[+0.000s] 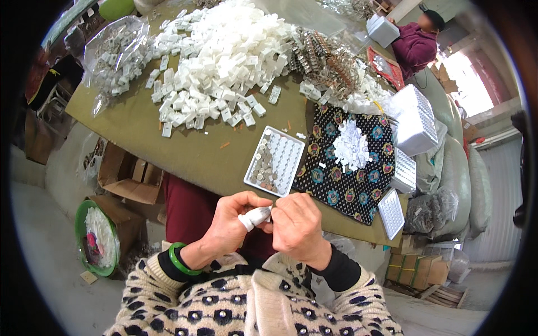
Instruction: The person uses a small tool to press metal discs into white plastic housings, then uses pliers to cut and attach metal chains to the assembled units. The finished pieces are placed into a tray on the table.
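My left hand [228,223] and my right hand [298,228] meet just off the table's near edge, fingers pinched together. A white wrap [255,217] covers one finger of the left hand. Whatever the fingertips hold is too small and hidden to make out. Right beyond the hands, a white tray [290,155] with rows of small hollows lies on the table. Small round metallic pieces [262,168] are gathered on its left side. To its right, a patterned black cloth [358,193] carries a heap of small white pieces [351,147].
A large pile of white plastic casings [224,61] covers the far table [129,117], with metal strips [322,59] beside it. White trays [416,120] are stacked at right; another tray [391,214] sits at the edge. A green basin [82,232] stands lower left. A person [417,47] works at far right.
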`<action>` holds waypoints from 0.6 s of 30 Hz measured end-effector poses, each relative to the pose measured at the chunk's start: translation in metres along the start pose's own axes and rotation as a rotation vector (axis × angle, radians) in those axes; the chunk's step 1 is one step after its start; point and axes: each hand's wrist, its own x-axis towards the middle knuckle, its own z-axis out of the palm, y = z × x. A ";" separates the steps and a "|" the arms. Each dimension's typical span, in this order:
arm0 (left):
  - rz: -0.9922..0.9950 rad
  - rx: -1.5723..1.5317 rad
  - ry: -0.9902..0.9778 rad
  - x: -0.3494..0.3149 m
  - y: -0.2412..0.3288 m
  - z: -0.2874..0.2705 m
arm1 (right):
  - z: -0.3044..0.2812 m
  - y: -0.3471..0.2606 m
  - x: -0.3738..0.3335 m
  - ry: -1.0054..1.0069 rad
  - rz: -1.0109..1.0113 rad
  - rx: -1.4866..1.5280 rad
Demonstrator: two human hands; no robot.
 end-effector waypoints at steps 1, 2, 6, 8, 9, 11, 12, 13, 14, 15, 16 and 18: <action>0.001 0.008 0.003 -0.001 0.001 -0.001 | 0.000 -0.001 0.001 0.005 0.021 0.047; 0.009 0.012 -0.002 -0.001 0.002 -0.002 | 0.000 0.000 0.002 0.017 0.046 0.100; -0.031 -0.144 -0.054 0.002 0.013 -0.013 | -0.006 0.034 0.013 -0.052 0.167 0.321; 0.033 -0.151 0.019 0.007 0.017 -0.016 | -0.011 0.069 0.024 0.011 0.287 0.285; 0.059 -0.144 0.038 0.010 0.020 -0.020 | -0.010 0.091 0.033 0.071 0.377 0.206; 0.103 -0.074 0.071 0.017 0.024 -0.025 | -0.014 0.139 0.052 0.187 0.425 -0.021; 0.111 -0.056 0.085 0.019 0.025 -0.027 | -0.012 0.162 0.062 0.239 0.390 -0.132; 0.118 -0.042 0.106 0.021 0.026 -0.028 | -0.010 0.182 0.070 0.267 0.429 -0.247; 0.119 -0.041 0.109 0.022 0.026 -0.028 | -0.008 0.199 0.075 0.292 0.323 -0.349; 0.126 -0.020 0.098 0.023 0.025 -0.029 | -0.005 0.214 0.078 0.294 0.303 -0.455; 0.131 -0.004 0.093 0.023 0.024 -0.029 | -0.002 0.227 0.081 0.278 0.267 -0.538; 0.139 0.034 0.079 0.021 0.023 -0.030 | 0.003 0.247 0.085 0.169 0.303 -0.651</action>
